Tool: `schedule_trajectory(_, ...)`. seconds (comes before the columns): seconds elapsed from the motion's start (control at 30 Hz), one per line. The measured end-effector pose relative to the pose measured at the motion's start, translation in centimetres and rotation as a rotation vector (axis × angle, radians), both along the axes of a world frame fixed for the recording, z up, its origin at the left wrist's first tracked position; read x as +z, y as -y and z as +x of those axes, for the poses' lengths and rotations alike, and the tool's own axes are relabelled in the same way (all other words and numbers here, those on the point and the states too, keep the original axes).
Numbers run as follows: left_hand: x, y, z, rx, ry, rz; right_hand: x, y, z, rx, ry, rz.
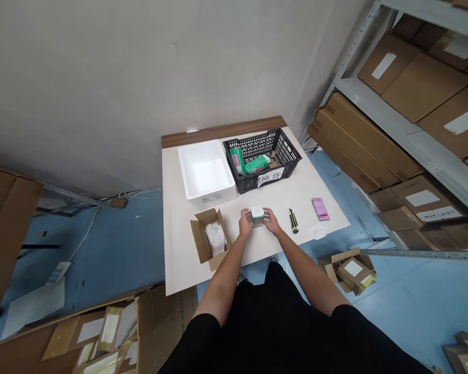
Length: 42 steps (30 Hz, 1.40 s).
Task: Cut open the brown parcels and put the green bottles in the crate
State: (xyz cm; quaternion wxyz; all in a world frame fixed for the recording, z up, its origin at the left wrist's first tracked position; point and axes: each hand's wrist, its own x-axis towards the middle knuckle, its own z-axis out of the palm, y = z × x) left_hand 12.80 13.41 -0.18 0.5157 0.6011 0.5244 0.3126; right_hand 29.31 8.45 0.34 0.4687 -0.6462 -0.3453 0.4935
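A small white and green box is held between both my hands just above the white table. My left hand grips its left side with fingers curled. My right hand grips its right side. To the left lies an open cardboard box with white wrapping inside. A yellow and black utility knife lies just right of my right hand.
A white foam box and a black crate holding green and pink packages stand at the table's back. A pink item lies at the right. Cardboard boxes litter the blue floor; metal shelves with cartons stand on the right.
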Motion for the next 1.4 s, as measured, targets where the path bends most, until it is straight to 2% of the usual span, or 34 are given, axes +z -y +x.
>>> schedule_trajectory(0.1,-0.7,-0.8,0.7,0.071,0.026,-0.080,-0.7,-0.8,0.1,-0.041,-0.048,-0.026)
schedule_trajectory(0.27,-1.5,-2.5,1.4,0.082,0.153,-0.151,-1.9,-2.3,0.7,-0.047,-0.158,-0.057)
schedule_trajectory(0.37,-1.8,-3.3,2.3,0.173,0.150,-0.220,-2.6,-3.7,1.4,-0.046,-0.178,-0.102)
schedule_trajectory(0.47,-1.6,-3.7,3.6,0.262,0.133,-0.235,-2.9,-5.2,2.3,-0.039,-0.199,-0.141)
schedule_trajectory(0.53,-1.0,-3.8,4.5,0.294,0.128,-0.204,-2.5,-6.2,3.0,-0.024,-0.202,-0.128)
schedule_trajectory(0.67,2.0,-4.8,5.2,0.286,0.142,-0.069,-0.1,-8.7,5.0,0.080,-0.176,-0.010)
schedule_trajectory(0.77,5.2,-7.2,5.4,0.216,0.120,0.047,2.8,-12.0,6.8,0.159,-0.165,0.091)
schedule_trajectory(0.87,8.7,-11.4,5.9,0.186,0.103,0.160,6.2,-16.8,8.2,0.206,-0.197,0.173)
schedule_trajectory(1.03,13.9,-19.3,7.5,0.212,0.132,0.238,11.9,-25.4,9.0,0.226,-0.186,0.290)
schedule_trajectory(1.13,16.5,-22.7,8.0,0.267,0.119,0.247,14.7,-29.0,9.2,0.193,-0.172,0.287)
schedule_trajectory(1.2,17.8,-23.8,7.6,0.350,0.085,0.227,15.8,-30.0,9.4,0.124,-0.129,0.237)
schedule_trajectory(1.27,18.4,-24.0,6.7,0.431,0.048,0.209,16.3,-30.2,9.6,0.061,-0.074,0.214)
schedule_trajectory(1.4,18.2,-22.0,4.1,0.451,0.024,0.226,16.0,-28.4,8.5,0.091,-0.016,0.298)
